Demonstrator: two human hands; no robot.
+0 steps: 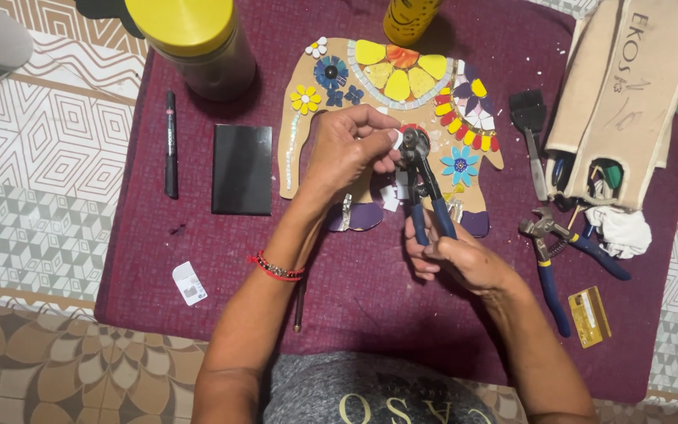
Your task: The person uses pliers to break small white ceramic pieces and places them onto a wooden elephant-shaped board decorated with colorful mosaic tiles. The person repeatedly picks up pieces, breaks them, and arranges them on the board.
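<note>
- Floor tiles [33, 157] with grey and white geometric patterns surround a maroon cloth [355, 298], which carries everything; brown petal-patterned tiles run along its near edge.
- Elephant-shaped mosaic board [378, 94] lies at the cloth's far middle, partly covered with yellow, red, blue and white tile flowers.
- Beige fabric tool pouch [621, 86] sits at the far right corner, dark lettering on it, tools poking from its pockets.
- Yellow-lidded jar [198, 43] stands at the far left corner; a yellow bottle [408, 17] stands at the far edge.
- Black rectangular tile [242, 169] and a black marker [171, 145] lie left of the board.
- Spare blue-handled pliers [551, 259] and a gold card [589, 316] lie near the right edge; a small white label [190, 283] lies near the left.
- Blue-handled nippers [425, 188] stand over the board's near part, long axis running near to far, jaws pointing away.
- Right hand [457, 255] squeezes the handles together.
- Left hand [351, 145] pinches a small white tile piece [396, 140] at the jaws.
</note>
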